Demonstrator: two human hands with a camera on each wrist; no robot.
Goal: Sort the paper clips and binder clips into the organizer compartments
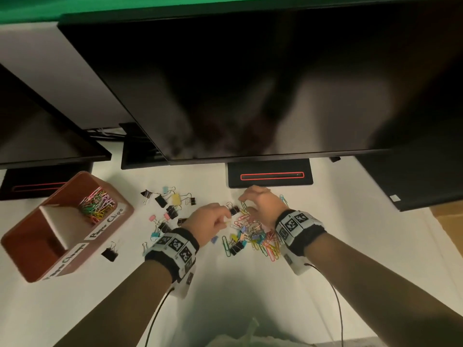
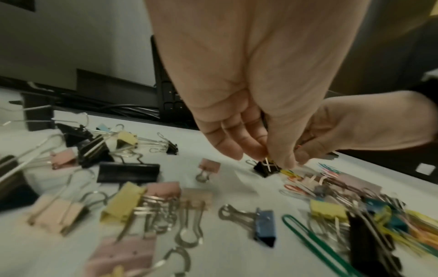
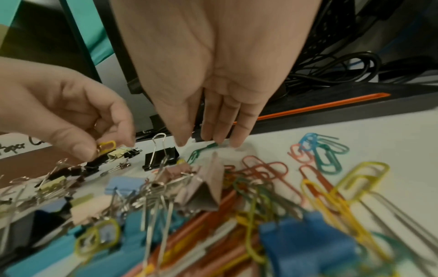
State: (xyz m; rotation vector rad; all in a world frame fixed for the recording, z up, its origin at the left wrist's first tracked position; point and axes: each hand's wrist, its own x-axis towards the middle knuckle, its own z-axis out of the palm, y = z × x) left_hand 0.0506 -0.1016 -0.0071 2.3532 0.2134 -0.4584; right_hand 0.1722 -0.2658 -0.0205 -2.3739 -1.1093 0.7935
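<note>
**Both hands over the mixed clip pile**

Left hand (image 1: 210, 219) low over the white table (image 1: 350, 246), at the left edge of the mixed pile (image 1: 253, 236). Its grip is a thumb-and-finger pinch on a small yellow paper clip (image 3: 107, 145), seen best from the right wrist; other fingers curled.

Right hand (image 1: 260, 205) just right of it, at the far side of the pile. Fingers (image 3: 222, 120) straight and pointing down, tips close above a green paper clip (image 3: 201, 150); grip apart, holding nothing. Contact with the clip: cannot tell.

A black binder clip (image 1: 234, 210) lies between the two hands, on the table.

Loose binder clips (image 1: 172, 204), black, pink, yellow and blue, scattered left of the hands. One more black binder clip (image 1: 110, 252) lies alone near the organizer.

Brown organizer (image 1: 32, 249) at left. Far compartment, labelled "Paper Clips", holds coloured paper clips (image 1: 99, 205). Near compartment's floor shows bare.

Monitors (image 1: 250, 83) stand along the far side.
</note>
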